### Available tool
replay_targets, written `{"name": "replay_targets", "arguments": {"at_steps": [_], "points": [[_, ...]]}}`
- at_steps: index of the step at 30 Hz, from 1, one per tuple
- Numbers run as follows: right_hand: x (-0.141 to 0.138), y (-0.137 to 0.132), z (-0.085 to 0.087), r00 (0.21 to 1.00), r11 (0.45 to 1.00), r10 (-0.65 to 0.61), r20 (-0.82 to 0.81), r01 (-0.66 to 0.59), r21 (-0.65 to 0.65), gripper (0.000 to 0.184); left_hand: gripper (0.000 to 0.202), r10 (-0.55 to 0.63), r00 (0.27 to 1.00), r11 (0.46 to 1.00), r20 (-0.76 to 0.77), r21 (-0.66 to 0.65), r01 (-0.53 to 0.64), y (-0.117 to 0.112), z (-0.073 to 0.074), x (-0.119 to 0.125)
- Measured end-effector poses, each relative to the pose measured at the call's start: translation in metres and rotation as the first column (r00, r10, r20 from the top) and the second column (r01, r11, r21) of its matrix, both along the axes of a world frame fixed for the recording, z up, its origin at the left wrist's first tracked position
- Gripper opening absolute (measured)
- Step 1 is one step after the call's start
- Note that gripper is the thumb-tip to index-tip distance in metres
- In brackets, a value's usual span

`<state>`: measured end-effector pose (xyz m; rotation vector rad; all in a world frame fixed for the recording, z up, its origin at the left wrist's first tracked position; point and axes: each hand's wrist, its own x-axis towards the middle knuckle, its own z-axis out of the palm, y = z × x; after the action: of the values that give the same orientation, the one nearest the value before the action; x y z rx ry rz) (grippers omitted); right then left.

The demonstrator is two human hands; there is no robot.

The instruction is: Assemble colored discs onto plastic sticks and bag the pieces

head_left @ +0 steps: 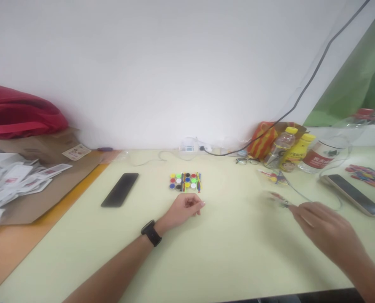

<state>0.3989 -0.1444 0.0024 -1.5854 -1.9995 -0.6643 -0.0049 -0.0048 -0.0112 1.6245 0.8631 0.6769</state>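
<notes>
Fingers of the right hand [328, 231] are narrow, pinching the edge of a small item [278, 199], too blurred to name; it is just in front of a colourful packet [273, 177]. The left hand [184, 209] has its fingers loosely curled, near the coloured discs [194, 185] on the desk [225, 252]; I see nothing in them. To handle this well, I would keep the pinch light, move slowly, and avoid disturbing the neat rows.
</notes>
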Motion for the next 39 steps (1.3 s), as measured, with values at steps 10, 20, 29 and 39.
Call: {"name": "replay_targets", "arguments": {"at_steps": [10,20,29,39], "points": [[0.007,0.002,-0.055,0.96,0.997,-0.074,0.27,0.071,0.021,0.031,0.036,-0.009,1.0,1.0,-0.02,0.009,0.009,0.0,0.0,0.0],[0.022,0.028,-0.078,0.988,0.989,-0.106,0.113,0.116,-0.091,0.037,0.038,-0.003,1.0,0.999,-0.025,0.036,0.004,-0.002,0.0,0.0],[-0.032,0.043,-0.058,0.999,0.993,0.054,-0.002,-0.054,-0.103,0.035,0.034,-0.008,0.994,0.995,-0.108,0.093,0.019,-0.004,0.002,0.001],[-0.147,0.099,-0.031,0.873,0.813,0.371,-0.317,-0.47,-0.344,0.058,0.017,-0.01,0.989,0.97,-0.147,0.241,0.045,-0.01,0.007,-0.001]]}}
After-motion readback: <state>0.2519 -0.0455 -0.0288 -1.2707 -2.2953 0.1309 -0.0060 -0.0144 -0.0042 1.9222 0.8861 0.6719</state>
